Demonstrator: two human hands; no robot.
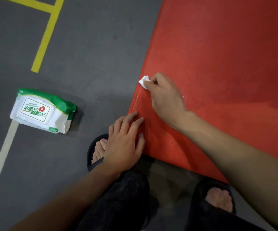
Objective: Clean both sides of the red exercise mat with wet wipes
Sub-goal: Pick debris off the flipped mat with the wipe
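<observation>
Red mat [218, 55] flat, speckled wet — right hand [165, 99] grip pinches white wipe [144, 80] at edge; left hand [126, 140] flat, fingers straight.

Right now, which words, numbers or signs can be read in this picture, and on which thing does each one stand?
"75°" on the lid label of the wet wipes pack, seen upside down.
A white cross on a red shield, same label.
Large Chinese characters there: too blurred to quote surely.
Small print on the label: unreadable.
The red exercise mat: none.

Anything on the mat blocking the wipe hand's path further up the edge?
Nothing visible. The right hand pinches the wipe on the red mat at its left edge; the mat beyond is bare. The left hand rests on the corner nearer the person, behind the wipe.
</observation>
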